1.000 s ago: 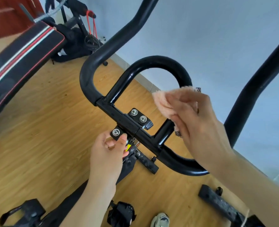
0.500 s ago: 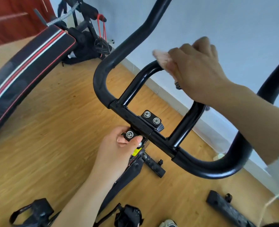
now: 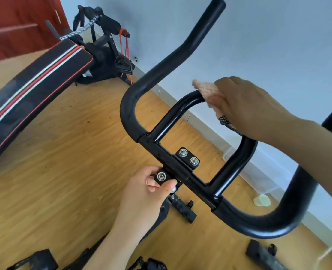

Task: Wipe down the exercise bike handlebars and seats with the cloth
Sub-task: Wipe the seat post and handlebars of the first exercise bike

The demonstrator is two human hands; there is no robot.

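Black and shiny, the handlebars (image 3: 130, 117) of the exercise bike fill the middle of the view. They have two long horns that bend up, and a smaller loop (image 3: 173, 115) sits between them. A pink cloth (image 3: 206, 90) lies on top of the loop, at its left corner. The right hand (image 3: 247, 106) is on top of the cloth. Its fingers (image 3: 231, 84) curl down over the cloth and the bar, so the cloth is squeezed between hand and loop. One fluffy end pokes out to the left of the hand, and a dark netted bit hangs out below it.

The left hand (image 3: 141, 201) is lower down, at the middle of the crossbar. Its thumb and first finger pinch a small black plate (image 3: 161, 177) with a silver bolt in it. Just across the crossbar, a second plate (image 3: 188, 157) has two silver bolts.

Under the bike is a wooden floor (image 3: 63, 152). A black bench (image 3: 34, 84) with red and white stripes lies at the left, by a red-brown door (image 3: 15, 26). A pale green cup (image 3: 262, 200) sits on the floor near the blue-grey wall (image 3: 278, 45).
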